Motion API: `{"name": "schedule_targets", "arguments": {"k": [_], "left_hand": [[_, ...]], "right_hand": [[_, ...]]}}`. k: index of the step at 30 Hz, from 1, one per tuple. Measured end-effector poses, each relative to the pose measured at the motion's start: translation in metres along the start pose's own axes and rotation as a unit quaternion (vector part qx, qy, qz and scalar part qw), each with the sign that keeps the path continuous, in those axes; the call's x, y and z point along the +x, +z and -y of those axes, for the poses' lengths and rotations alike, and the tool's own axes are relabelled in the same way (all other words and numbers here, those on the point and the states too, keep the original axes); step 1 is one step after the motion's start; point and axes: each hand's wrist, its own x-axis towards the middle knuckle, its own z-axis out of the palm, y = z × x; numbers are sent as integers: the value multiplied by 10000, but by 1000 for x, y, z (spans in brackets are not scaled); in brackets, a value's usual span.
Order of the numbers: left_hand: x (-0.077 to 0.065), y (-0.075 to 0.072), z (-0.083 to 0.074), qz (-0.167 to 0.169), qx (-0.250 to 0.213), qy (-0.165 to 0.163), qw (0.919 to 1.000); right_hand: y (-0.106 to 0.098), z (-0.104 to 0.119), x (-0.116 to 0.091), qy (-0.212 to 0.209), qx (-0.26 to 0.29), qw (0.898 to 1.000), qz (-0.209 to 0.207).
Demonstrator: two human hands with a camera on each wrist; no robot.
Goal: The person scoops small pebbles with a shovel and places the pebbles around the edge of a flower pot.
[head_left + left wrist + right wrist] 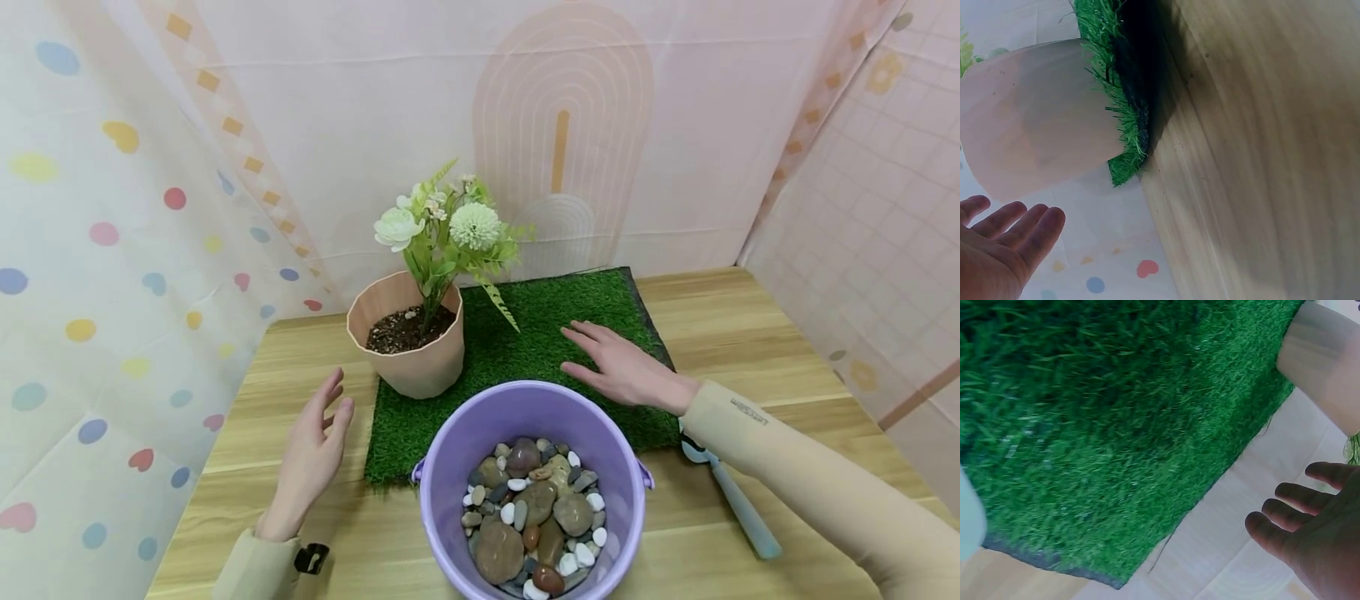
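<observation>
My left hand [311, 454] hovers left of a peach flowerpot [422, 367], its fingers extended and holding nothing. Dark soil [408, 331] fills the pot partway, and white artificial flowers [474, 227] with green leaves rise from it. Over the artificial grass mat [555, 325], my right hand [630, 367] reaches in from the right, fingers straight and nothing in them. Between the hands, nearer to me, stands a purple bucket [525, 395] with pebbles and larger stones [536, 502] inside. In the left wrist view the pot [1035, 119] is apart from the fingertips.
A trowel with a blue-grey handle [742, 508] lies under the right forearm, its head partly hidden by the sleeve. The wooden table [750, 333] meets patterned cloth walls [360, 100] at the back and sides.
</observation>
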Motion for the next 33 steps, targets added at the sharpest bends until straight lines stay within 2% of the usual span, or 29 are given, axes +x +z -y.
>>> {"name": "schedule_targets", "arguments": {"k": [5,11,14,19,22,27,33], "left_hand": [[8,-1,-2,5,-155,-237,9996],[16,-1,-2,-59,-460,-428,9980],[23,-2,-2,-102,-773,-526,9956],[37,-5,-5,-127,-1586,-683,9849],[43,-8,-8,-91,-1900,-801,9785],[49,-8,-16,-104,-2267,-959,9692],[56,-2,-22,-174,-2488,-1085,9623]], "right_hand": [[-3,7,14,-148,59,9997,192],[-7,16,33,-131,195,9988,430],[-10,24,43,-117,310,9981,522],[-15,37,60,-118,503,9971,557],[-18,44,68,-143,505,9971,551],[-19,52,80,-91,528,9967,607],[-17,55,92,106,699,9945,772]]}}
